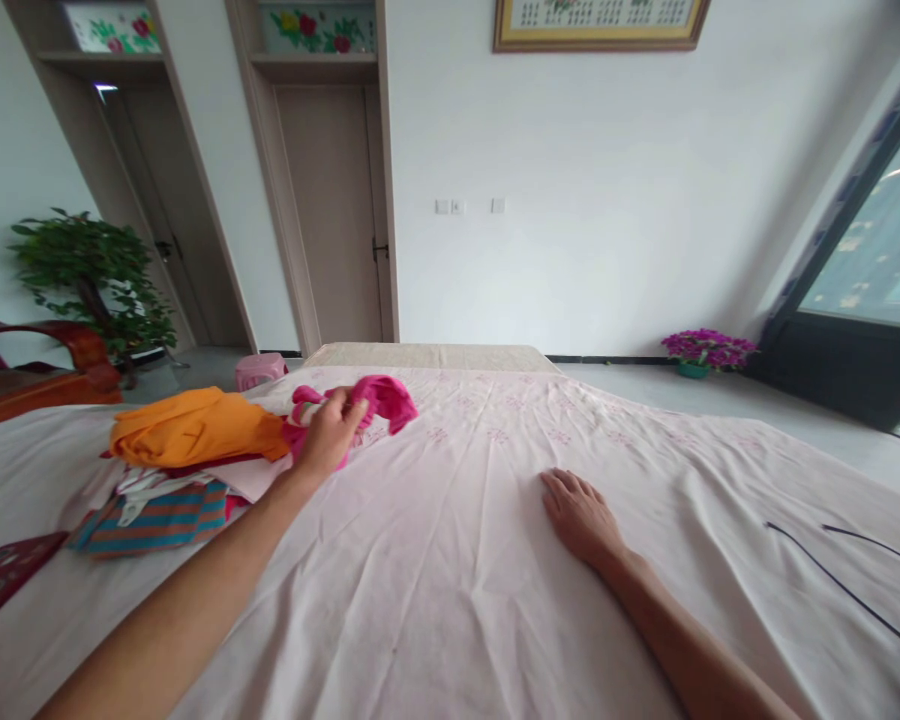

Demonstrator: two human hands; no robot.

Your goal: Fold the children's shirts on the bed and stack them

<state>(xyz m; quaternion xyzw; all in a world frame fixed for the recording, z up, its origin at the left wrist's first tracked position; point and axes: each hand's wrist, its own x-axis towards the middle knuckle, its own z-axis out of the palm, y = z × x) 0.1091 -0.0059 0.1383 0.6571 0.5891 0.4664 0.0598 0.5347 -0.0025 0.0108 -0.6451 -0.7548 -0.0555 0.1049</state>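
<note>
My left hand (333, 432) reaches forward over the bed and its fingers are closed on a bright pink garment (385, 397), lifted slightly at the edge of a clothes pile. Just to its left, on that pile, lie an orange garment (195, 427) and, lower down, a teal and orange striped one (157, 517). My right hand (579, 515) lies flat, palm down, on the pale pink bedsheet (457, 560), fingers stretched out and holding nothing.
A thin dark cable (847, 590) lies on the sheet at the right. Beyond the bed are a pink stool (259, 370), a wooden chair (37, 370), a green plant (94, 275), two doors, a purple flower pot (706, 352) and a glass door at right.
</note>
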